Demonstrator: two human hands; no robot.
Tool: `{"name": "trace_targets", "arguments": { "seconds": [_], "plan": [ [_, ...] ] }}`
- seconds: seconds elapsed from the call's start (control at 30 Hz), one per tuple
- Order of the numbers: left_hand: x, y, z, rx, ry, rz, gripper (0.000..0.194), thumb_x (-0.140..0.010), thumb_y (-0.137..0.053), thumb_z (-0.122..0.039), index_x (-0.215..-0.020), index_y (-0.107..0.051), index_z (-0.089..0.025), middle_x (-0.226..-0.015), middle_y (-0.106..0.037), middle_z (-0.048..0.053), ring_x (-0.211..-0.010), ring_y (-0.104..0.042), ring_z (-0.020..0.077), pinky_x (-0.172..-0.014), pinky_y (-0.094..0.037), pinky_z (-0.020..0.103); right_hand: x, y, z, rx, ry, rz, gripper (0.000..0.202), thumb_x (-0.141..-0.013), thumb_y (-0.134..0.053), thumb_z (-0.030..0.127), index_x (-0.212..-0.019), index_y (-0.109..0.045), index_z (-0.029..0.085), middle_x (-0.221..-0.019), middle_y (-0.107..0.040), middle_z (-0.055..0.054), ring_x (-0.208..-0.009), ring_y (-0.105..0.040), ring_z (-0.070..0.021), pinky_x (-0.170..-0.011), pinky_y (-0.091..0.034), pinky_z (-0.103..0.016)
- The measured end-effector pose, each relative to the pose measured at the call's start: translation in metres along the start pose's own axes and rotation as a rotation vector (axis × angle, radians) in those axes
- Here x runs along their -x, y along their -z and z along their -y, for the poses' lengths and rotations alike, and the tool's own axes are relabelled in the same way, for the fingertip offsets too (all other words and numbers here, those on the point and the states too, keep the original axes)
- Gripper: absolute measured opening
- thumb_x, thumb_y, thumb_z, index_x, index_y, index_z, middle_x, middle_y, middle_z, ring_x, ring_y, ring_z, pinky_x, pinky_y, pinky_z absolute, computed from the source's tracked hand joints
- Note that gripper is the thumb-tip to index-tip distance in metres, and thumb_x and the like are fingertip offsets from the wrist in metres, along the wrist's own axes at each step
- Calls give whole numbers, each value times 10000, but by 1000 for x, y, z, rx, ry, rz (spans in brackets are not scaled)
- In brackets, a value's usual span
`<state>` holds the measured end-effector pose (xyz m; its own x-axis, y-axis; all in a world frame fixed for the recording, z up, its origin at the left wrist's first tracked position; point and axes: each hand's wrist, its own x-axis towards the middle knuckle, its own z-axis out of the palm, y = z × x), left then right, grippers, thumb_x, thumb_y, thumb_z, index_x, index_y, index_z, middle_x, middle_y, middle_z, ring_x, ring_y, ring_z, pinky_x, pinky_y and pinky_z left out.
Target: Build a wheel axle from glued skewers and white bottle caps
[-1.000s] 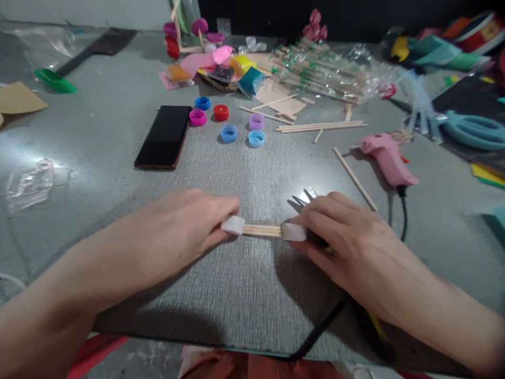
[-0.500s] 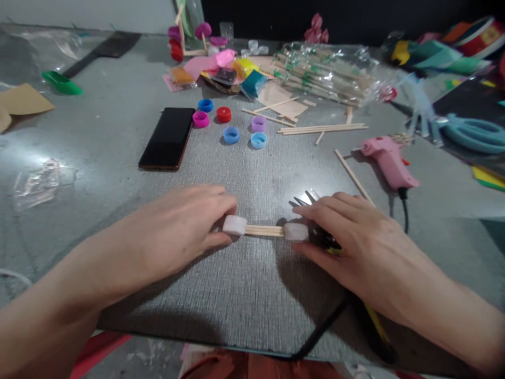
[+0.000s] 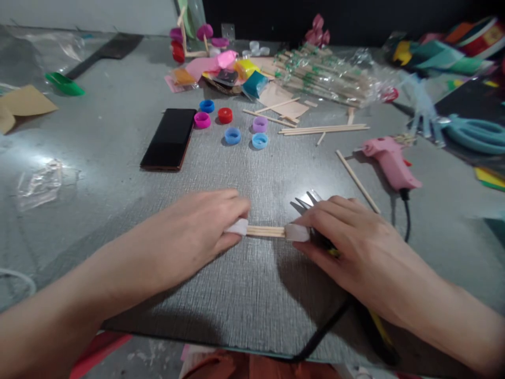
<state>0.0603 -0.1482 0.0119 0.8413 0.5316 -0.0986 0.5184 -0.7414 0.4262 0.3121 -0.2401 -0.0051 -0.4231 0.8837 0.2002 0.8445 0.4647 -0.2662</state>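
Note:
Several thin wooden sticks (image 3: 266,231) lie side by side and join two white bottle caps, one at each end. My left hand (image 3: 205,221) is closed on the left white cap (image 3: 238,227), covering part of it with thumb and fingers. At the other end, my right hand (image 3: 347,237) pinches the right white cap (image 3: 296,232) between thumb and fingers. Under that hand lie pliers (image 3: 303,202) with pointed metal jaws; their black and yellow handles (image 3: 374,326) come out toward the table's front edge, and the hand hides their middle.
A phone (image 3: 169,139) lies left of several coloured bottle caps (image 3: 232,136). Loose sticks (image 3: 323,129) and a pink glue gun (image 3: 390,160) with a cord are at right. Behind are bagged sticks (image 3: 323,79), coloured packets (image 3: 246,68) and blue-handled scissors (image 3: 475,134).
My left hand has moved slightly right and closed further over the left white cap. My right hand stays at the right cap. The view has shifted very slightly.

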Motion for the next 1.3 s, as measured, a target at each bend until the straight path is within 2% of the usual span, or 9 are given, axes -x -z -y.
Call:
{"name": "trace_targets", "arguments": {
  "seconds": [0.13, 0.3, 0.37, 0.5, 0.73, 0.9, 0.97, 1.1, 1.3],
  "plan": [
    [0, -1, 0, -16, 19, -18, 95, -963, -615, -318, -929, -578, -237, -911, -625, 5, -774, -552, 189, -655, -361, 325, 1, 0, 0, 22, -1, 5, 58, -918, -661, 193, -907, -611, 166, -860, -635, -59, -817, -577, -272, -723, -450, -418],
    [-1, 1, -4, -15, 30, -32, 149, -955, -629, -335, -886, -552, -228, -870, -612, -1, -762, -552, 181, -653, -369, 313, 1, 0, 3, 30, 37, -39, 394, -912, -711, 298, -1244, -575, 136, -1122, -672, -118, -993, -580, -311, -826, -459, -457],
    [-1, 3, -8, 3, 37, -34, 141, -951, -631, -334, -895, -557, -229, -860, -612, -8, -761, -555, 177, -661, -376, 308, -3, -1, 6, 25, 55, -53, 324, -942, -676, 297, -1215, -613, 136, -1134, -683, -125, -1018, -571, -314, -839, -443, -458],
    [-3, 5, -13, 55, 63, -36, 118, -935, -646, -332, -918, -582, -234, -842, -621, -20, -738, -561, 166, -650, -388, 294, -12, -4, 9, 20, 68, -38, 170, -982, -614, 267, -1078, -708, 162, -999, -717, -87, -989, -577, -308, -823, -395, -453],
    [-8, 9, -16, 133, 75, -59, 68, -929, -649, -323, -940, -623, -261, -843, -667, -35, -719, -592, 156, -625, -419, 271, -15, -6, 9, -102, 9, -30, 176, -979, -587, 195, -896, -732, 142, -840, -686, -64, -902, -560, -266, -799, -371, -425],
    [-8, 8, -15, 140, 88, -56, 79, -939, -631, -335, -998, -632, -282, -846, -698, -34, -694, -606, 161, -595, -423, 277, -13, -6, 8, -165, -25, -26, 124, -944, -635, 182, -905, -746, 142, -827, -675, -62, -877, -545, -262, -774, -364, -410],
    [-9, 5, -16, 130, 88, -52, 91, -939, -628, -326, -1018, -632, -283, -890, -699, -32, -739, -618, 166, -627, -436, 287, -12, -7, 8, -165, -24, -27, 112, -934, -648, 179, -894, -745, 139, -820, -670, -62, -874, -544, -264, -774, -361, -412],
    [-10, 1, -19, 115, 72, -54, 53, -942, -627, -302, -980, -623, -266, -1002, -651, -8, -857, -612, 181, -741, -452, 315, -11, -9, 9, -138, -29, -18, 109, -930, -651, 180, -855, -725, 151, -805, -653, -52, -864, -544, -262, -769, -353, -412],
    [-10, 0, -18, 81, 75, -40, 132, -966, -607, -377, -922, -598, -253, -922, -589, -2, -785, -557, 179, -677, -409, 317, -10, -9, 9, -137, -31, -46, 111, -911, -647, 141, -809, -690, 149, -792, -637, -55, -842, -541, -263, -758, -352, -411]
  ]
}}
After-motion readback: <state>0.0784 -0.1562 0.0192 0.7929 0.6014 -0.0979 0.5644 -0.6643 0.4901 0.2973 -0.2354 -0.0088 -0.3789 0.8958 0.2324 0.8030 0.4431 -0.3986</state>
